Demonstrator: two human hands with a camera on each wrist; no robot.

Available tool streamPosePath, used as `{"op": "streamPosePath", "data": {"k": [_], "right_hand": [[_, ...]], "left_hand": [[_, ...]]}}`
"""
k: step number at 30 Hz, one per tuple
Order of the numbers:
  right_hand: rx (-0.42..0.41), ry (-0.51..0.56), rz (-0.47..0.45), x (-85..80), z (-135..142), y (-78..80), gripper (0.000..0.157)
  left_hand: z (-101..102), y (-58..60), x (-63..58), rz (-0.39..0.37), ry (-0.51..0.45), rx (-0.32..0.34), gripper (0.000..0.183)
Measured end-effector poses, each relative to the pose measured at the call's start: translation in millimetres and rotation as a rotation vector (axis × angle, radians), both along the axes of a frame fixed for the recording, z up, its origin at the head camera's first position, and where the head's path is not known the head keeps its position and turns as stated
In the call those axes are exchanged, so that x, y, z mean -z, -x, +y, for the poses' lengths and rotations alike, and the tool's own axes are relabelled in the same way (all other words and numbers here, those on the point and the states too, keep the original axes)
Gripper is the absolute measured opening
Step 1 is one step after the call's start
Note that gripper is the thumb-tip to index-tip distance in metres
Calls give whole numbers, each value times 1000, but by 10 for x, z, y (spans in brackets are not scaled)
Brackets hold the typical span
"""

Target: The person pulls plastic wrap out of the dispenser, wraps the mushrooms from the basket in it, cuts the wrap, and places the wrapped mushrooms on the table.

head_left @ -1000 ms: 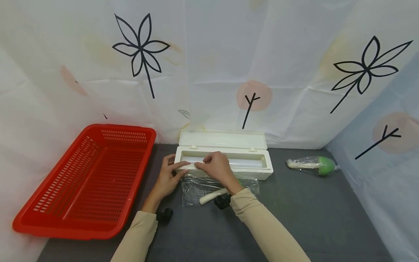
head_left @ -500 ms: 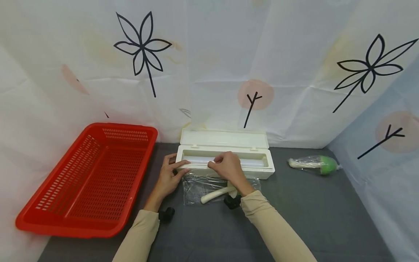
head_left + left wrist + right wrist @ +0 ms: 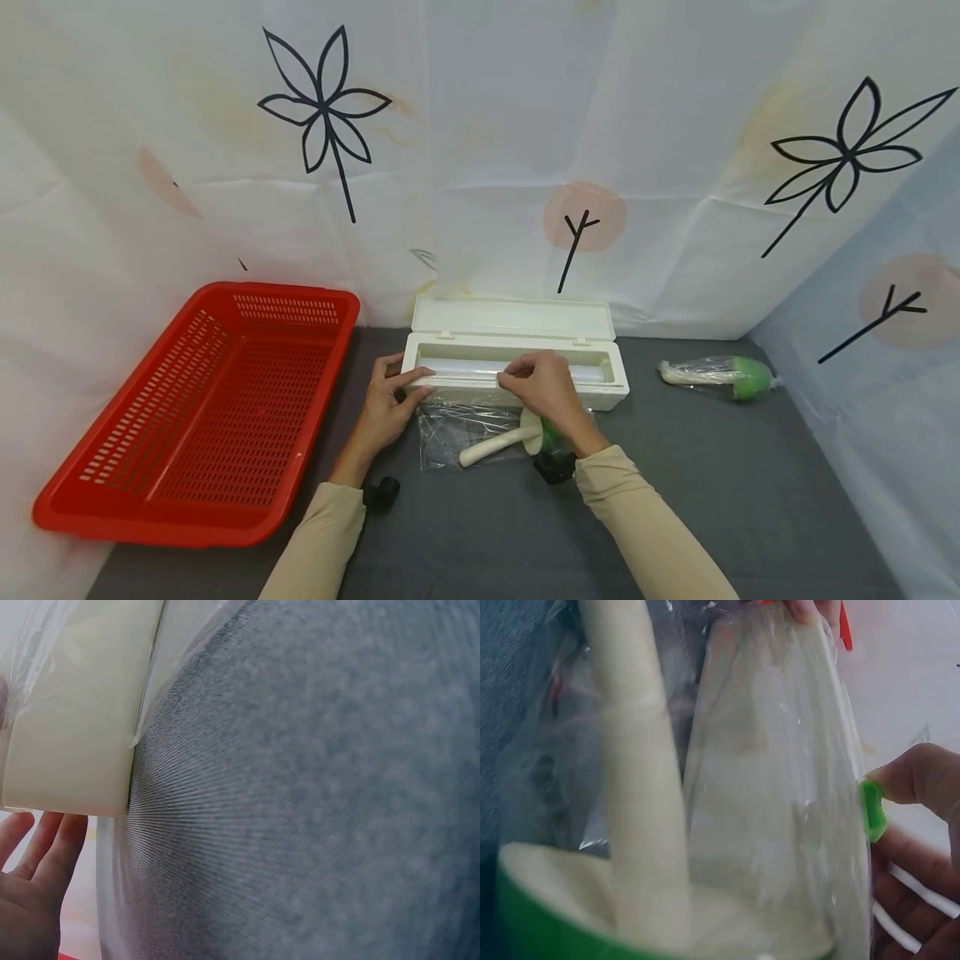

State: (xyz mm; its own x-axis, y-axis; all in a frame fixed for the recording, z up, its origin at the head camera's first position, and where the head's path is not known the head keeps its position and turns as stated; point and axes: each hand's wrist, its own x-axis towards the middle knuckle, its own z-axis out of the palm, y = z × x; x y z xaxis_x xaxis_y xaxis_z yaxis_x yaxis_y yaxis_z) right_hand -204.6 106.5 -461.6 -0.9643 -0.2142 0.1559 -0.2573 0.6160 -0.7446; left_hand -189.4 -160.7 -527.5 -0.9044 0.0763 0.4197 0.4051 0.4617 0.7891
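A white cling film dispenser [image 3: 609, 392] stands against the back wall with its lid [image 3: 513, 319] up and a pale roll [image 3: 461, 367] inside. My left hand [image 3: 386, 408] holds its left end, index finger on the front edge and thumb in front. Along that edge my right hand [image 3: 547, 387] pinches a small green slide cutter [image 3: 873, 810]. Clear film [image 3: 442, 433] hangs down the dispenser's front and spreads onto the table. On or beneath the film lies a mushroom-shaped thing [image 3: 487, 448] with a long cream stem and green cap, partly hidden by the right wrist.
A red perforated plastic basket [image 3: 300, 450] stands at the left of the dark table [image 3: 465, 542]. Another green-and-cream mushroom-shaped thing [image 3: 750, 377], wrapped in clear film, lies at the right. A patterned white cloth [image 3: 480, 125] hangs behind.
My right hand has slid to the right along the dispenser's front edge, uncovering more of the mushroom-shaped thing. The left hand has stayed in place.
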Motion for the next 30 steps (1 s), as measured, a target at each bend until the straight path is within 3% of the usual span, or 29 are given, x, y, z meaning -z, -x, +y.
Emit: {"op": "streamPosePath", "data": {"k": [5,10,17,30], "right_hand": [[-122,-6,68,36,103,-10,12],[-182,-36,133,66,161,5,13],[-192,-99,281,114,209,27,12],[-154,-81,311,162,411,25,13]], "left_hand": [[8,0,-2,-5,-31,7,24],[4,-6,-8,-15,-35,2,25],[6,4,-13,-12,-33,3,25],[9,4,-14,-5,-39,3,26]]}}
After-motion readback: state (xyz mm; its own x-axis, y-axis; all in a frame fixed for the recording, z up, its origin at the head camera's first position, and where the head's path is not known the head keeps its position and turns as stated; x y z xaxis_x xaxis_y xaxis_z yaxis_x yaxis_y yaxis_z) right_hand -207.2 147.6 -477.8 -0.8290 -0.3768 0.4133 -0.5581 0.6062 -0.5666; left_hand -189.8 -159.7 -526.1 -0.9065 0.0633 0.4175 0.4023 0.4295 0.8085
